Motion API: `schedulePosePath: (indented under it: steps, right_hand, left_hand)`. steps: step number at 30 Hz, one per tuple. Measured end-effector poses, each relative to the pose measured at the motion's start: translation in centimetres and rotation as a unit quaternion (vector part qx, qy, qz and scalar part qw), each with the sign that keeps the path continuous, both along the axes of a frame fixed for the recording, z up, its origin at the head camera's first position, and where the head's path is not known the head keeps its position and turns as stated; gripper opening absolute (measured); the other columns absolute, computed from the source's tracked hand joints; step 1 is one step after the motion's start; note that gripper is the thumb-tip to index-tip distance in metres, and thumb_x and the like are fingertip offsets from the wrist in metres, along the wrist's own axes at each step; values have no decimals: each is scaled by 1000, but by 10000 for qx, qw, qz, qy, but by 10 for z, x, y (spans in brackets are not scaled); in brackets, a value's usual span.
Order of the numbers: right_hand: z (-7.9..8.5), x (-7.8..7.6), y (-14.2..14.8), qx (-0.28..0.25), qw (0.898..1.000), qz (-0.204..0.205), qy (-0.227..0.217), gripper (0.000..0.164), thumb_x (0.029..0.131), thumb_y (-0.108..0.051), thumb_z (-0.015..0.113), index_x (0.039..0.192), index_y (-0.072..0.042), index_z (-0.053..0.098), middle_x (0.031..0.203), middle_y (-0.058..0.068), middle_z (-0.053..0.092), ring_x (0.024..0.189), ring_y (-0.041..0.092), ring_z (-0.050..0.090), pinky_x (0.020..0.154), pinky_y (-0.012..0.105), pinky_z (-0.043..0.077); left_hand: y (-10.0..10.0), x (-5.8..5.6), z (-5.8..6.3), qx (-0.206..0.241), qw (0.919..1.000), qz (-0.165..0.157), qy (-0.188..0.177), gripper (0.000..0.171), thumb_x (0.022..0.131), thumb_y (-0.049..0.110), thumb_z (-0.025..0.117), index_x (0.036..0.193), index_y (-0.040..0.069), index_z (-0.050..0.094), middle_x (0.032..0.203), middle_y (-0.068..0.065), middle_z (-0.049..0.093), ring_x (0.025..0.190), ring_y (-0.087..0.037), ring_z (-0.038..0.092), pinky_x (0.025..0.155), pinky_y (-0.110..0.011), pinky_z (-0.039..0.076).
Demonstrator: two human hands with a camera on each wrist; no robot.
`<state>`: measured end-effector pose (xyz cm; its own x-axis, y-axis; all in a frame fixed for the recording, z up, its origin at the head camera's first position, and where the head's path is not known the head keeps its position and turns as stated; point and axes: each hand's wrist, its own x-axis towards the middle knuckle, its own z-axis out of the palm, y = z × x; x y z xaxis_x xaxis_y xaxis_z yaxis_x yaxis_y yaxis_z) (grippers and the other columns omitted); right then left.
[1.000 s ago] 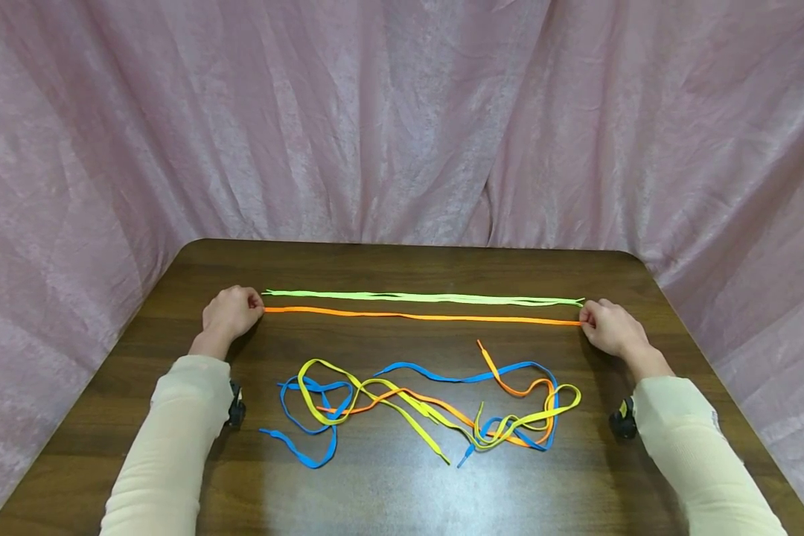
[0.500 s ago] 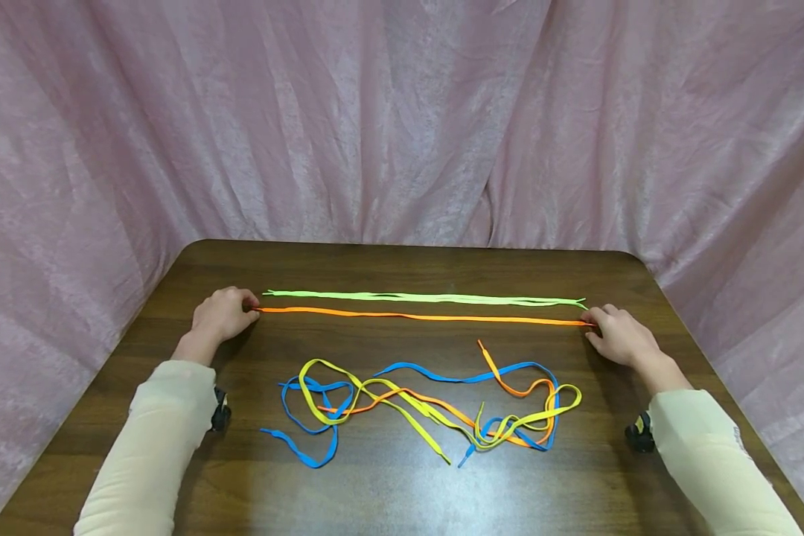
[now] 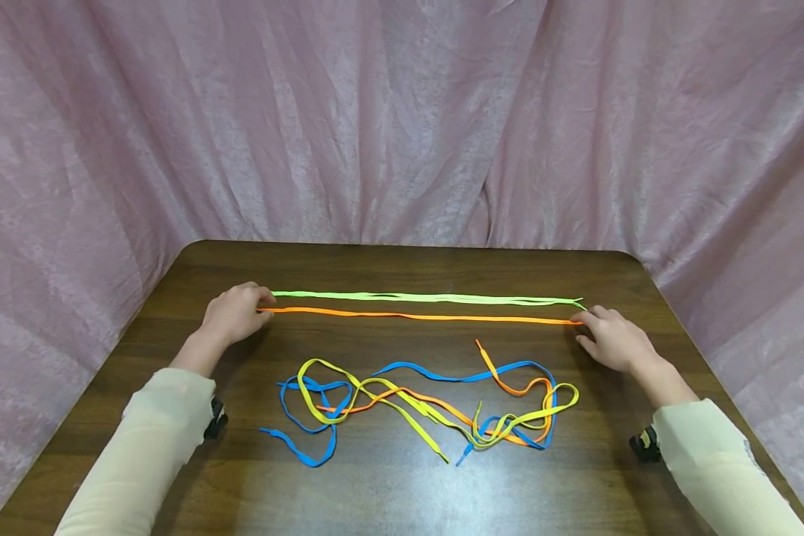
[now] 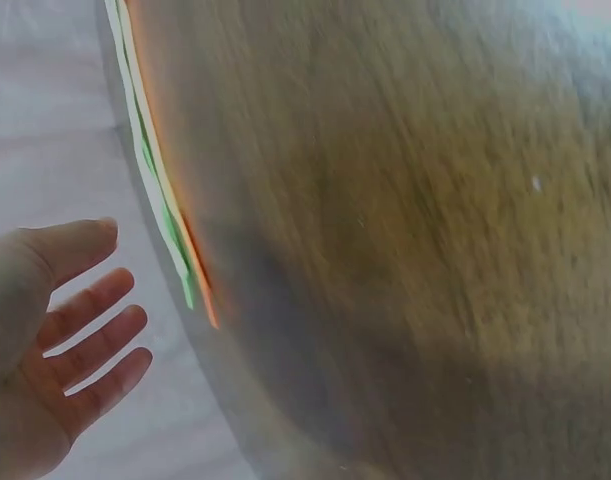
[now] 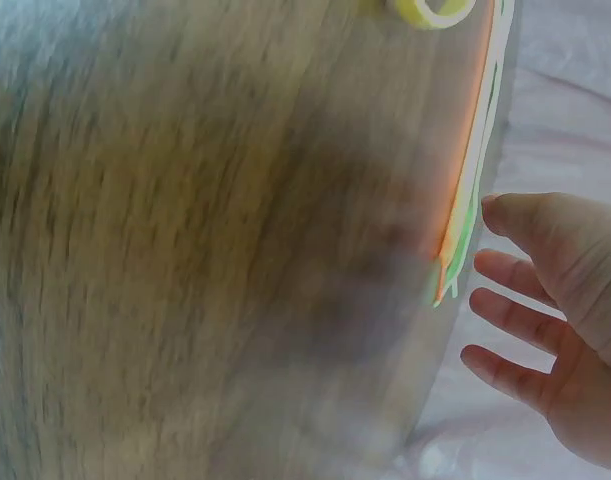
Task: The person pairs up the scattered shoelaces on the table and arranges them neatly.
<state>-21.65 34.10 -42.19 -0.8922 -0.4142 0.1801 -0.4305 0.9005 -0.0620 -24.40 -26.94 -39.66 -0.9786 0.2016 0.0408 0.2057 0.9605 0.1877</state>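
Observation:
A straight orange shoelace [image 3: 422,318] lies across the table, just in front of a parallel bundle of light green shoelaces [image 3: 455,299]. My left hand [image 3: 236,313] hovers over their left ends, covering the tips in the head view. In the left wrist view, the fingers [image 4: 100,335] are relaxed and spread, with nothing between them. My right hand [image 3: 615,339] is at the right end of the orange lace, its fingertips overlapping that end in the head view. The right wrist view shows those fingers [image 5: 515,300] parted too, holding nothing.
Nearer the front lies a loose tangle of blue [image 3: 432,374], yellow [image 3: 412,424] and orange laces [image 3: 447,408]. The brown wooden table [image 3: 388,499] ends at a pink curtain [image 3: 402,126] behind it.
Both hands were pinching the ends of the orange lace; their fingers have since let go and loosened. The left hand moved outward, then back right over the lace ends. The orange lace stays straight.

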Motion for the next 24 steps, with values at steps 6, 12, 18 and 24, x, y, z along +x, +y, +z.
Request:
schedulePosePath:
  steps: [6, 12, 18, 24]
  right_hand:
    - [1, 4, -13, 20, 9988, 326, 365, 29, 78, -11, 68, 106, -3, 63, 99, 17, 60, 88, 38, 58, 68, 52, 47]
    - [5, 9, -28, 115, 9979, 516, 381, 30, 78, -11, 70, 106, -4, 63, 102, 14, 60, 90, 35, 58, 67, 50, 48]
    - [6, 12, -44, 132, 9958, 759, 494, 29, 77, -13, 71, 104, -4, 64, 102, 13, 59, 91, 33, 58, 67, 48, 49]
    - [6, 17, -60, 129, 9931, 1012, 587, 33, 76, -14, 72, 107, -7, 63, 102, 10, 59, 91, 32, 58, 67, 46, 49]
  left_hand:
    - [18, 9, 4, -124, 9989, -362, 259, 25, 80, 19, 69, 103, 9, 67, 105, -12, 61, 92, -35, 59, 68, -51, 47]
    - [40, 21, 10, -285, 9940, -856, 625, 26, 78, 20, 72, 102, 10, 68, 101, -10, 62, 88, -31, 59, 64, -45, 49]
    - [59, 32, 9, -365, 9846, -1371, 1022, 23, 77, 21, 73, 97, 11, 67, 96, -5, 62, 87, -27, 61, 65, -40, 51]
    - [75, 44, 11, -327, 9756, -1780, 1240, 24, 77, 23, 74, 98, 12, 68, 100, -4, 62, 91, -25, 59, 70, -38, 50]
